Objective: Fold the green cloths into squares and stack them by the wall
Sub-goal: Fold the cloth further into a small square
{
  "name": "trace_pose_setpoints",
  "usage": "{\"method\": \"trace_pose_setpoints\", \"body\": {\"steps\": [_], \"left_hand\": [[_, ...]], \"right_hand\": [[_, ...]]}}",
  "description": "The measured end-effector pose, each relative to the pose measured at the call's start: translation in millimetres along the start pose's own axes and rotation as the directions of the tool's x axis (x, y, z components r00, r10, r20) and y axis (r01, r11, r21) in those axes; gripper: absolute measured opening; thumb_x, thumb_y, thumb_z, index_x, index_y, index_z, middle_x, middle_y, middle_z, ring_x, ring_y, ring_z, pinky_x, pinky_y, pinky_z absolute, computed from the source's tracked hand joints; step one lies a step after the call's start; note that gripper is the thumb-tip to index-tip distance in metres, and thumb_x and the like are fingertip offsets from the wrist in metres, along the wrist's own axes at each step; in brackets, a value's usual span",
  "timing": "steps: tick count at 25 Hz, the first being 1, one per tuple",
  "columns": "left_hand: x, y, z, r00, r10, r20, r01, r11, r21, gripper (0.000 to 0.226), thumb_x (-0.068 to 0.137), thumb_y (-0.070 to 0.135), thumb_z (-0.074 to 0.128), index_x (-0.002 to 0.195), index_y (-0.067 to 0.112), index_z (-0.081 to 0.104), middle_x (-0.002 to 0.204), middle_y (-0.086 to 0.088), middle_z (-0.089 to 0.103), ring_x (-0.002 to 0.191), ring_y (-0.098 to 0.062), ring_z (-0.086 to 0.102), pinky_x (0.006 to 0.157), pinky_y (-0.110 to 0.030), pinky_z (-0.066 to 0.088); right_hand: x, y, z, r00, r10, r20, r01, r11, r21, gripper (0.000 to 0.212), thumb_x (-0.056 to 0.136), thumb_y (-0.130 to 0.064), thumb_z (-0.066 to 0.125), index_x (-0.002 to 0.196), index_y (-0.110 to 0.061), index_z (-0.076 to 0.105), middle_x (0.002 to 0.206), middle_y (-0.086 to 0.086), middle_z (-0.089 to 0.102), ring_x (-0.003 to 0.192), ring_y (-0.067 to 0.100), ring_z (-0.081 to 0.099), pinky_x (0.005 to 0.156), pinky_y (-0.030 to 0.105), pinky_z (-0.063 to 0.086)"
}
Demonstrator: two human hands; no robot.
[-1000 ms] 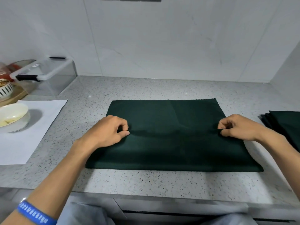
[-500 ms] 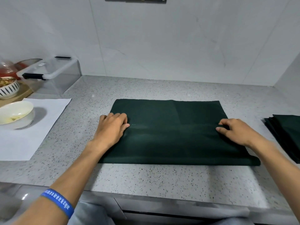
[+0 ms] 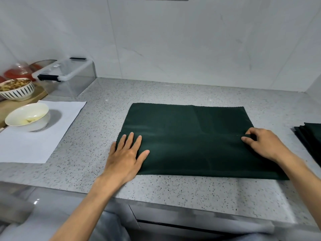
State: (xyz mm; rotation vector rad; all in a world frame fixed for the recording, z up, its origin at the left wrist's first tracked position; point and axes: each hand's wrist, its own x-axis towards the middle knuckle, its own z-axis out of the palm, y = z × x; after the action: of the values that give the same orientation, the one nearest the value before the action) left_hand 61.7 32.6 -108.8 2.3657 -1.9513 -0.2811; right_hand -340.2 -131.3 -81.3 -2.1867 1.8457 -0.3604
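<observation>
Nearest the camera, both forearms reach over the speckled bench (image 3: pixel 90 153) onto a dark green cloth (image 3: pixel 191 136) lying flat with its long axis running left to right. The left hand (image 3: pixel 126 158) rests palm down, fingers spread wide, on the cloth's near left corner, holding nothing. The right hand (image 3: pixel 264 145) sits at the right edge with fingers curled and thumb meeting them, apparently pinching a small tuck of cloth. That right edge is probably what must travel left across to make a square, and nothing lies on the cloth in the way. At the far right edge of view waits a stack of green cloths (image 3: pixel 311 138). Left sit a white paper sheet (image 3: pixel 52 136), a cream bowl (image 3: pixel 28 117), a patterned bowl (image 3: pixel 16 88) and a clear lidded box (image 3: pixel 67 75) by the wall (image 3: pixel 173 40).
</observation>
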Motion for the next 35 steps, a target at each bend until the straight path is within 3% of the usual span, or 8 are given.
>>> {"method": "trace_pose_setpoints", "body": {"steps": [6,11,14,20,25,29,32,35], "left_hand": [[43.2,1.0,-37.9,0.992,0.118,-0.032,-0.113,0.984,0.137,0.049,0.101,0.042,0.039,0.147,0.025,0.036,0.146,0.000,0.042,0.135,-0.025,0.034,0.113,-0.050,0.020],[78.1,-2.5,-50.2,0.985,0.172,-0.005,-0.172,0.983,-0.060,0.025,0.092,0.024,0.059,0.117,0.024,0.058,0.093,0.010,0.052,0.103,-0.019,0.050,0.097,-0.042,0.039],[80.4,-8.2,-50.7,0.981,0.191,-0.020,-0.192,0.976,-0.103,0.005,0.091,0.025,0.063,0.091,0.026,0.058,0.091,0.009,0.050,0.096,-0.017,0.047,0.094,-0.041,0.042],[77.8,-4.0,-43.4,0.903,0.256,-0.346,-0.314,0.941,-0.123,0.012,0.093,0.018,0.062,0.087,0.024,0.053,0.070,0.012,0.061,0.067,-0.008,0.054,0.092,-0.037,0.039],[77.9,1.9,-41.7,0.941,0.200,-0.274,-0.245,0.959,-0.141,0.016,0.089,0.010,0.064,0.101,0.021,0.061,0.097,0.005,0.070,0.093,-0.020,0.064,0.099,-0.040,0.039],[32.9,20.9,-28.5,0.930,0.188,-0.316,-0.193,0.981,0.015,0.053,0.092,0.020,0.060,0.143,0.015,0.045,0.150,-0.006,0.043,0.137,-0.030,0.039,0.117,-0.046,0.026],[-22.4,52.5,-0.7,0.981,0.133,-0.142,-0.141,0.989,-0.052,0.057,0.103,0.044,0.023,0.155,0.025,0.011,0.163,0.006,-0.002,0.152,-0.018,0.000,0.123,-0.041,0.002],[-45.1,60.1,24.8,0.988,0.072,-0.139,-0.078,0.996,-0.042,0.074,0.091,0.051,-0.007,0.157,0.022,0.009,0.165,0.002,0.000,0.152,-0.017,-0.006,0.123,-0.043,0.000]], "right_hand": [[0.9,-1.6,-3.0,1.000,0.008,0.029,-0.008,1.000,0.002,0.012,0.092,-0.029,0.064,0.087,-0.018,0.061,0.080,0.002,0.062,0.078,0.024,0.056,0.069,0.036,0.044],[1.1,-1.0,-1.1,1.000,-0.002,0.015,0.002,1.000,0.019,0.011,0.092,-0.026,0.065,0.085,-0.019,0.059,0.077,-0.001,0.060,0.073,0.020,0.054,0.066,0.034,0.039],[-0.2,1.4,0.8,1.000,-0.020,0.005,0.020,0.999,0.043,0.010,0.092,-0.023,0.064,0.085,-0.023,0.058,0.079,-0.001,0.061,0.074,0.018,0.055,0.066,0.034,0.040],[-6.9,8.3,-3.4,0.998,0.022,-0.058,-0.009,0.978,0.209,0.008,0.093,-0.017,0.063,0.086,-0.020,0.061,0.086,0.002,0.065,0.079,0.020,0.058,0.070,0.033,0.044],[-5.7,9.4,-2.2,0.995,0.083,-0.050,-0.068,0.965,0.253,0.013,0.090,-0.011,0.066,0.097,-0.021,0.062,0.102,0.003,0.066,0.098,0.025,0.059,0.084,0.031,0.042],[-33.6,-25.4,-0.6,0.970,0.045,-0.237,-0.064,0.995,-0.074,0.038,0.089,-0.019,0.065,0.125,-0.013,0.056,0.124,0.012,0.060,0.111,0.036,0.053,0.093,0.045,0.042],[-94.5,-88.8,29.4,0.939,-0.158,-0.305,0.153,0.987,-0.040,0.039,0.095,-0.028,0.052,0.131,-0.013,0.056,0.137,0.007,0.057,0.126,0.031,0.052,0.105,0.051,0.041],[-148.0,-135.2,76.3,0.961,-0.258,-0.104,0.251,0.965,-0.073,0.057,0.100,-0.048,0.024,0.150,-0.020,0.034,0.157,-0.003,0.027,0.147,0.021,0.025,0.121,0.042,0.018]]}}
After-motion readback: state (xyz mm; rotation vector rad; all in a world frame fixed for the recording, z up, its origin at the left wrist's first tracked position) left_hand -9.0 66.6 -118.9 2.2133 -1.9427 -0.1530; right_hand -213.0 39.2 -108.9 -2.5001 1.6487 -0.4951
